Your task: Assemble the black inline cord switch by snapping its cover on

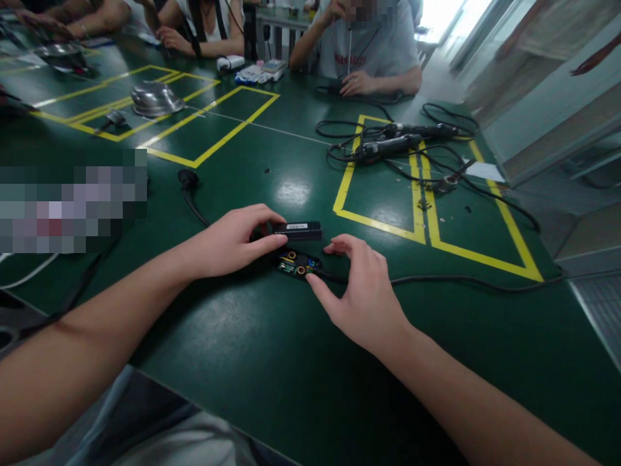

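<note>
A small opened black power adapter (298, 264) lies on the green table (272, 362), its circuit board with copper coils showing. Its black lid (297, 229) rests just behind it, label up. My left hand (233, 241) curls round the left end of the adapter and lid, thumb pressed on the base. From the right, my right hand (361, 294) pinches the adapter's right end between thumb and fingers. A black cable (460, 281) runs from the adapter off to the right.
Two electric screwdrivers (388, 147) with tangled cables lie inside yellow tape squares at the back right. A metal dish (155, 98) sits at the back left. Other people sit along the far edge, a hand (359, 84) resting on the table. A black plug (187, 178) lies left of centre.
</note>
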The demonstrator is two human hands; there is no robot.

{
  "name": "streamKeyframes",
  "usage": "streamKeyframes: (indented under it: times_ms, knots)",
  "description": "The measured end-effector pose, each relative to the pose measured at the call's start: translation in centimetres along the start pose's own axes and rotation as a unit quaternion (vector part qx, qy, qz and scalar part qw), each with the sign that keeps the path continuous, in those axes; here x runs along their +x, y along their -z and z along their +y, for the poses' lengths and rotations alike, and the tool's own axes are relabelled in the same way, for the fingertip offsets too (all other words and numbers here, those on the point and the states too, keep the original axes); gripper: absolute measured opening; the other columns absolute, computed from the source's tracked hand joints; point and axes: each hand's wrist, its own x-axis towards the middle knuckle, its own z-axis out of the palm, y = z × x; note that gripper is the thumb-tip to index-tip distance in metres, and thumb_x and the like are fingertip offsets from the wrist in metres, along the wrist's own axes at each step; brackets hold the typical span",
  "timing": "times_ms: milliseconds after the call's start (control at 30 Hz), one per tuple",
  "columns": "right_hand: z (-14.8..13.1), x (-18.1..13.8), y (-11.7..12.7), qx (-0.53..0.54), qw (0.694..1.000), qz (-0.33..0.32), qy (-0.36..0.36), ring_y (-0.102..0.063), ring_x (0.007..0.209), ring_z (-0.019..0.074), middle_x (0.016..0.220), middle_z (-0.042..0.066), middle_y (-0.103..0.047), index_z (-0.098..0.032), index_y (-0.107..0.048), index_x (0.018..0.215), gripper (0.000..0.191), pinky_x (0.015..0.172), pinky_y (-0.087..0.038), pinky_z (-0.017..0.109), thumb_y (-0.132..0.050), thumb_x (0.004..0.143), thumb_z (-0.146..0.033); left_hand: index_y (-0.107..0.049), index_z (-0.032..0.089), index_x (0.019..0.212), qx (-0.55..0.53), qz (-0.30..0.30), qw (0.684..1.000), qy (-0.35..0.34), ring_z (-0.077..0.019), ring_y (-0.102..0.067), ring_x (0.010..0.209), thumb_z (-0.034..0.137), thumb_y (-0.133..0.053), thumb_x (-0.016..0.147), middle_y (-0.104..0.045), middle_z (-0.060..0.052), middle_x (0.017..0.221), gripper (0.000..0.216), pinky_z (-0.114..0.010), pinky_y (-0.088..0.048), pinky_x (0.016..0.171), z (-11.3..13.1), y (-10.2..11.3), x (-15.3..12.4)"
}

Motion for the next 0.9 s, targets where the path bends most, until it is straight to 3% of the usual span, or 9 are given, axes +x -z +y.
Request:
streamKeyframes:
  times_ms: [67,167,300,400,533,900]
  knots:
    - [0.0,0.0,0.0,-0.011,1.000,-0.005,0.000,-0.070,0.104,0.0336,0.111,0.013,-0.076,-0.022,-0.062,0.118,0.027,0.095,-0.051,0.052,-0.068,0.097,-0.038,-0.075,0.016,0.131,0.066,0.048,0.997,0.017,-0.0312,-0.069,0.111,0.051,-0.062,0.103,-0.075,-0.014,0.123,0.047,-0.049,-0.056,0.105,-0.6,-0.4,0.2]
    - [0.0,0.1,0.1,-0.021,0.999,-0.021,0.014,-0.067,0.094,0.0302,0.099,0.010,-0.073,-0.024,-0.062,0.103,0.010,0.086,-0.050,0.047,-0.063,0.099,-0.033,-0.076,0.018,0.133,0.121,0.064,0.990,0.039,-0.0348,-0.066,0.119,0.050,-0.064,0.102,-0.073,-0.016,0.129,0.047,-0.055,-0.055,0.111,-1.5,-0.7,0.4]
    - [0.2,0.3,0.4,-0.008,0.999,-0.039,0.028,-0.064,0.084,0.0263,0.088,0.008,-0.071,-0.024,-0.064,0.095,0.010,0.076,-0.048,0.042,-0.059,0.102,-0.027,-0.074,0.019,0.137,0.100,0.087,0.991,0.007,-0.0349,-0.064,0.125,0.051,-0.066,0.101,-0.069,-0.017,0.138,0.049,-0.056,-0.053,0.116,-1.1,0.0,-0.1]
    - [0.2,0.3,0.6,0.017,0.998,-0.055,0.037,-0.066,0.082,0.0239,0.090,0.008,-0.072,-0.023,-0.067,0.096,0.012,0.075,-0.052,0.039,-0.059,0.105,-0.024,-0.077,0.021,0.116,0.054,0.022,0.996,-0.067,-0.0289,-0.071,0.112,0.044,-0.062,0.103,-0.075,-0.011,0.121,0.031,-0.045,-0.057,0.105,0.1,0.9,-0.5]
    - [0.1,0.2,0.7,0.036,0.997,-0.061,0.031,-0.071,0.083,0.0225,0.095,0.008,-0.074,-0.022,-0.070,0.100,0.013,0.073,-0.056,0.036,-0.059,0.108,-0.024,-0.075,0.022,0.103,0.020,-0.067,0.995,-0.077,-0.0215,-0.074,0.091,0.032,-0.060,0.101,-0.080,-0.005,0.103,0.018,-0.032,-0.056,0.085,0.8,1.4,-0.8]
    - [0.3,0.2,0.6,0.046,0.998,-0.034,0.041,-0.076,0.084,0.0244,0.097,0.009,-0.081,-0.023,-0.075,0.100,0.012,0.079,-0.065,0.040,-0.064,0.105,-0.022,-0.074,0.021,0.104,-0.002,-0.063,0.994,-0.087,-0.0198,-0.076,0.093,0.029,-0.060,0.103,-0.082,-0.004,0.103,0.016,-0.029,-0.055,0.085,0.8,0.9,-0.9]
